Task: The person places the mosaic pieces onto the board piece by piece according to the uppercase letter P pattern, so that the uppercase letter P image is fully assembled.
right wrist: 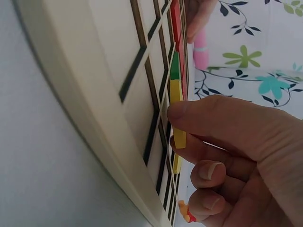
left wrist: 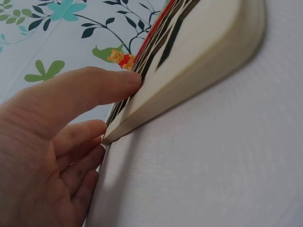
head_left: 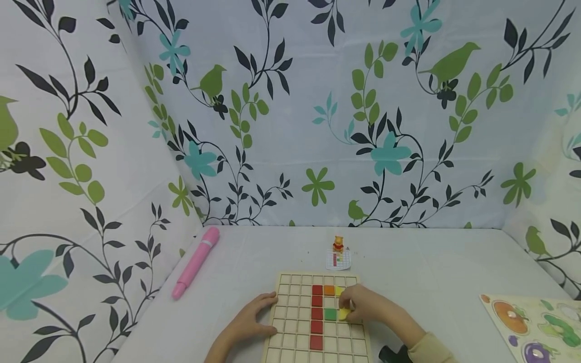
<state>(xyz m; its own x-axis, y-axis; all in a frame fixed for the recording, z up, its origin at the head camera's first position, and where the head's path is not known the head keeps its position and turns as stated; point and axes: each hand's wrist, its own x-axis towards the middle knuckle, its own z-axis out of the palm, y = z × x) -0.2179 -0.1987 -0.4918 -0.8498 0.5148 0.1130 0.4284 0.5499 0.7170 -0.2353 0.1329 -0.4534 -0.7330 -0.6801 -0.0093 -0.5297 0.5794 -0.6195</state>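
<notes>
A wooden grid board (head_left: 290, 326) lies flat on the white table. My left hand (head_left: 249, 320) rests at its left edge, fingers and thumb spread apart. In the left wrist view the thumb (left wrist: 128, 81) lies on the board's rim. Over the right part of the grid my right hand (head_left: 363, 302) pinches a yellow tile (right wrist: 178, 135) between thumb and index finger. That tile sits right beside a green tile (head_left: 330, 314). A column of several red tiles (head_left: 316, 326) runs down the grid, with an orange tile (head_left: 329, 290) and another yellow tile (head_left: 339, 291) in the top filled row.
Behind the board stand a small bear figure (head_left: 338, 244) and a card with a coloured grid pattern (head_left: 338, 260). A pink stick-shaped object (head_left: 196, 263) lies far left. At right is a board with vegetable pictures (head_left: 535, 327). Patterned cloth (head_left: 290, 126) hangs around the table.
</notes>
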